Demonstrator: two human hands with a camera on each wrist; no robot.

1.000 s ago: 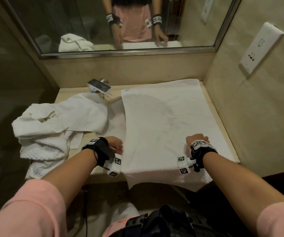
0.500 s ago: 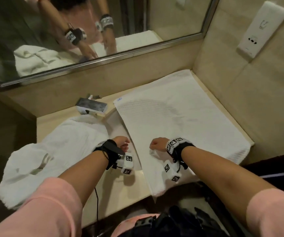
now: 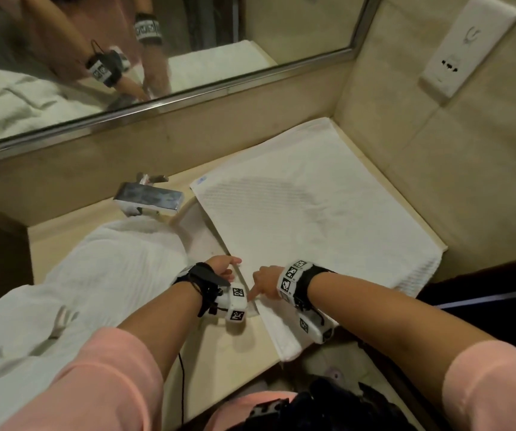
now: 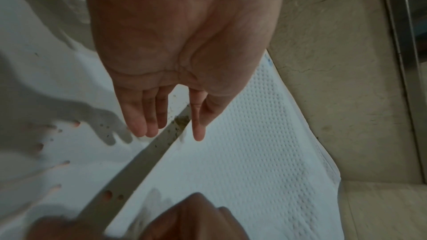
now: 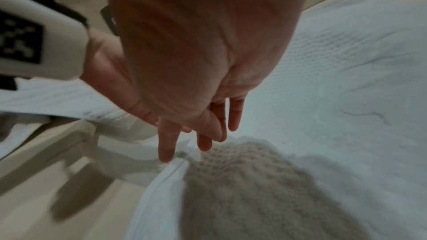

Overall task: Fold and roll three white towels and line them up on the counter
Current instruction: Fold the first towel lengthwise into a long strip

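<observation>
Looking for writing, I find none I can read: the tags on my wrist bands (image 3: 294, 276) carry only black-and-white square codes, the wall plate (image 3: 468, 48) at 1 o'clock shows a small symbol too faint to make out, and a tiny blue mark sits at the far left corner of the flat towel (image 3: 312, 219), illegible. That towel lies spread over the right part of the counter (image 3: 244, 346), its long left edge running from 12 o'clock down toward me, its near end hanging over the counter's front. My left hand (image 3: 222, 269) is at that edge, fingers straight and relaxed, gripping nothing; in the left wrist view its fingertips (image 4: 198, 134) point down at the bare strip of counter beside the hem. My right hand (image 3: 266, 283) is just beside it at 3 o'clock, over the towel, fingers loosely extended, the tips (image 5: 166, 152) reaching the hem; whether they pinch it I cannot tell. A heap of crumpled towels (image 3: 73, 300) lies at 9 o'clock of my left hand, on the left part of the counter. A shiny metal tap (image 3: 149, 197) stands at 11 o'clock, below the mirror (image 3: 157, 42).
</observation>
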